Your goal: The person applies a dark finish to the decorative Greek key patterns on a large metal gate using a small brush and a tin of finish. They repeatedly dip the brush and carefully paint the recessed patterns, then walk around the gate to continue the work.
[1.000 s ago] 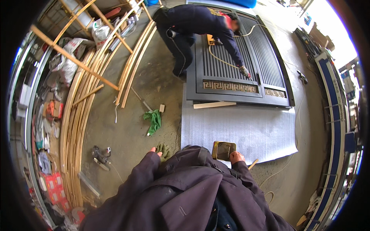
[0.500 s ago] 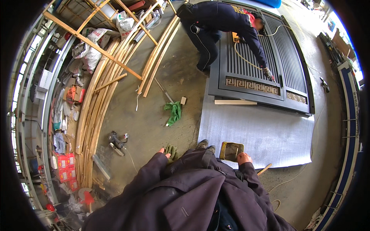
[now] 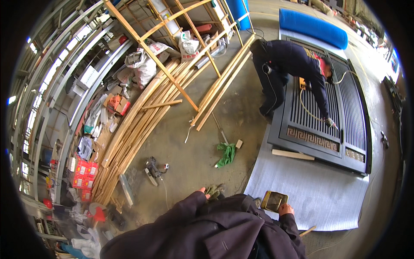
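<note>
My right hand (image 3: 286,210) is closed on the edge of a squarish open tin (image 3: 264,203) with a yellow rim. The tin is tilted so that its dark inside shows, and a thin strip-like thing lies in it. Lower at the middle, my left hand (image 3: 203,191) is partly hidden by its sleeve. Its fingers are around olive-green work gloves (image 3: 214,191). Ahead on the right, a co-worker (image 3: 293,58) bends over a dark grey metal gate panel (image 3: 282,129) with slats and a fret pattern, one gloved hand on it.
Grey sheeting (image 3: 302,185) lies under the panel, with a wood strip (image 3: 293,154) at its near edge. A green cloth (image 3: 225,155) and a power tool (image 3: 154,168) are on the floor. Long timber strips (image 3: 142,116) are piled left. A blue roll (image 3: 312,29) lies beyond the panel.
The view has turned left and tilted up, so the scene sits farther right and lower. The tin stays in my right hand; the co-worker's hand remains at the panel.
</note>
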Available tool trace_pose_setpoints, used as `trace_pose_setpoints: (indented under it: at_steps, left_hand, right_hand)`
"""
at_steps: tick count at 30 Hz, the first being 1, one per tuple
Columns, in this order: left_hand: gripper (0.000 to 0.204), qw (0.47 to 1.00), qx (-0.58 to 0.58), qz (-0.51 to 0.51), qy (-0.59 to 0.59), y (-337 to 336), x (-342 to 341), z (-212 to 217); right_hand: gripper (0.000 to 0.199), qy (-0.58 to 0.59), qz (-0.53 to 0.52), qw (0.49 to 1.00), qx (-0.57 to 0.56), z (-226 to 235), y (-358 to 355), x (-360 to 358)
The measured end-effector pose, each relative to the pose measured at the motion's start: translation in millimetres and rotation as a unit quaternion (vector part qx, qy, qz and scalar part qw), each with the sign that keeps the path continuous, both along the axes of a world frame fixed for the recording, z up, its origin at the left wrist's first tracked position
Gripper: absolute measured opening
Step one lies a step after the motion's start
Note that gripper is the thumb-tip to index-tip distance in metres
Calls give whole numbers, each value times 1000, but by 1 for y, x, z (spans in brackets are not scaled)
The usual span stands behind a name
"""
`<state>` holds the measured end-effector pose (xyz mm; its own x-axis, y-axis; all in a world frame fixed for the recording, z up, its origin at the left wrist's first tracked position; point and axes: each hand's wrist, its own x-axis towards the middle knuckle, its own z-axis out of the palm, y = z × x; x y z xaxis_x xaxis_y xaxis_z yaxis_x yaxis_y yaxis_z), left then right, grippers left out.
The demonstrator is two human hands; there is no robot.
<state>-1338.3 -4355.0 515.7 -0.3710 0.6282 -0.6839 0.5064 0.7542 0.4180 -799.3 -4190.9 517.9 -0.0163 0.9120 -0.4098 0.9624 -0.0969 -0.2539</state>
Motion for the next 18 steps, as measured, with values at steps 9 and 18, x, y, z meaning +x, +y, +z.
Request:
trace_pose_setpoints:
  at_steps: [9,18]
  left_hand:
    - [69,998,44,23,-48,-40,-205,-24]
    - [72,998,30,51,-1,-121,-347,40]
  right_hand:
    - [28,-8,-36,998,52,10,-28,-165]
    - [23,-21,-10,996,84,3,-34,-295]
